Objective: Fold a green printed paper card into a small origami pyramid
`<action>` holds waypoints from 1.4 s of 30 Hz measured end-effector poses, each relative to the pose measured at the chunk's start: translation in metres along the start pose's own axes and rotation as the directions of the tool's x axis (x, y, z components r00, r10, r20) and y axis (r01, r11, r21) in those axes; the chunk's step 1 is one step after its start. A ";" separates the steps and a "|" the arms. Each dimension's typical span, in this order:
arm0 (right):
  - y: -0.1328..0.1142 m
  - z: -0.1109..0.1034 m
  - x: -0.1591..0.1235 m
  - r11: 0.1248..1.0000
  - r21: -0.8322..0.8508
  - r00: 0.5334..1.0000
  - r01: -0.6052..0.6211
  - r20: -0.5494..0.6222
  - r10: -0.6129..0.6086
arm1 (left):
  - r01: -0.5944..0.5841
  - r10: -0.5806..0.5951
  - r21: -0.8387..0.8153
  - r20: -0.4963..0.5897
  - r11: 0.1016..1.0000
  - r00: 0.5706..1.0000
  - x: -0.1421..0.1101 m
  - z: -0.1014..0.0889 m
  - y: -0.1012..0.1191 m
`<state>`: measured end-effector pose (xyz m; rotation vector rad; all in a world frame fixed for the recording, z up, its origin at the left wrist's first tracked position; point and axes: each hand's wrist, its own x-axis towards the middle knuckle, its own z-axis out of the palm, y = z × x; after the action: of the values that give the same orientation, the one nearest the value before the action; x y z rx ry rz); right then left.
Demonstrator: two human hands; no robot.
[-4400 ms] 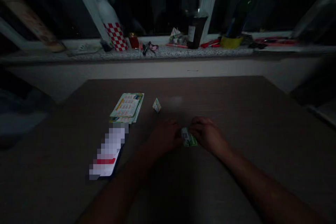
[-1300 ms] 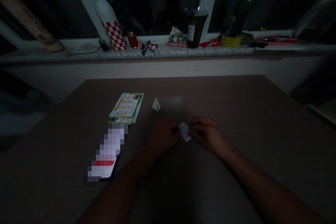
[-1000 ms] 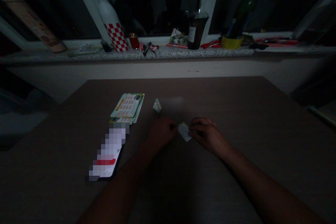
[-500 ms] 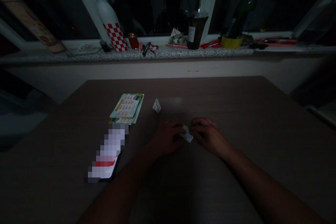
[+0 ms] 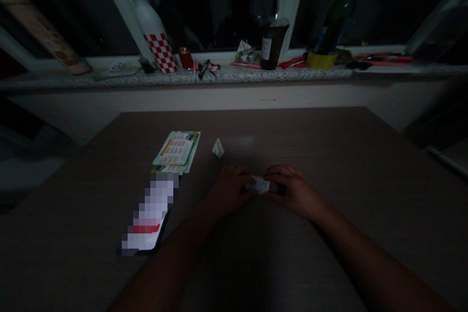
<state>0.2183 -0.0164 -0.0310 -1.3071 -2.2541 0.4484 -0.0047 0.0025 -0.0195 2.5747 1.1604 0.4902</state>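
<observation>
Both hands pinch a small folded paper low over the tabletop, the left hand at one end, the right hand at the other; it lies between them.

light: very dim, underexposed | source: perhaps overhead, faint sheen on table | windows black | corners darkest | edges bowed by wide lens | hands murky, soft | grain throughout

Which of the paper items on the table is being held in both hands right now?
The small folded paper piece, pinched between the left hand and right hand. The tiny folded paper and the stack of printed sheets lie untouched farther away.
</observation>
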 end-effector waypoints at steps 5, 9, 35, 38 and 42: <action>0.000 0.000 0.000 0.998 -0.042 0.999 -0.052 -0.015 0.052 | 0.014 -0.014 0.046 -0.004 0.999 1.000 -0.002 -0.002 0.004; 0.000 0.002 -0.001 0.994 -0.084 0.998 -0.065 -0.027 0.063 | 0.018 -0.018 0.030 -0.008 0.999 1.000 -0.002 0.000 0.007; -0.005 0.008 0.004 0.961 0.273 0.995 0.038 -0.095 -0.012 | 0.034 -0.039 -0.090 -0.054 0.995 0.998 -0.001 0.006 0.009; -0.009 0.007 0.003 0.959 0.282 0.996 0.020 -0.089 0.005 | 0.003 -0.008 -0.069 -0.069 0.998 0.998 -0.001 0.007 0.008; -0.011 0.004 0.003 0.969 0.246 0.998 0.017 -0.066 0.000 | -0.040 0.034 -0.054 -0.096 0.998 0.995 -0.001 0.006 0.010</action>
<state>0.2071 -0.0187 -0.0279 -1.1668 -2.0730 0.6506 0.0041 -0.0049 -0.0215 2.5543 1.1145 0.6500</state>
